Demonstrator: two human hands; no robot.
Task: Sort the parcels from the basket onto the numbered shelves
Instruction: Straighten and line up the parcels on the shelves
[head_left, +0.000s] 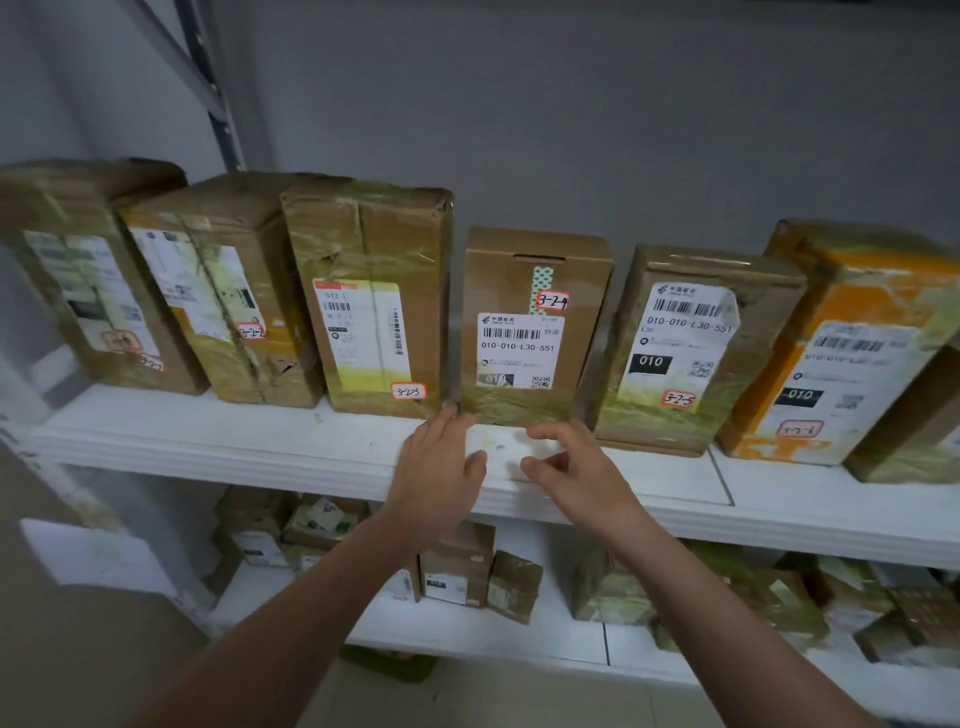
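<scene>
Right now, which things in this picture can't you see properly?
In the head view:
Basket: out of frame.
Brown cardboard box at far right: cut off by the picture's edge.
Leftmost taped brown cardboard box: its label is blurred.
Small taped parcels on the lower white shelf: partly hidden by the upper white shelf and forearms; labels too small.

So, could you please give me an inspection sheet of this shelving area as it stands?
Surface: white upper shelf, lightly marked, parcels along its back.
Job's things: upright parcels in a row; parcel 3-2-4 stands between 3-2-3 and 3-2-5; basket not in view.
Clutter: small parcels jumbled on the lower shelf.
Hands: left hand open, fingertips at the base of 3-2-4; right hand loosely curled, holding nothing.
Cables: nothing seen.
Surroundings: grey wall, metal upright at left.
</scene>
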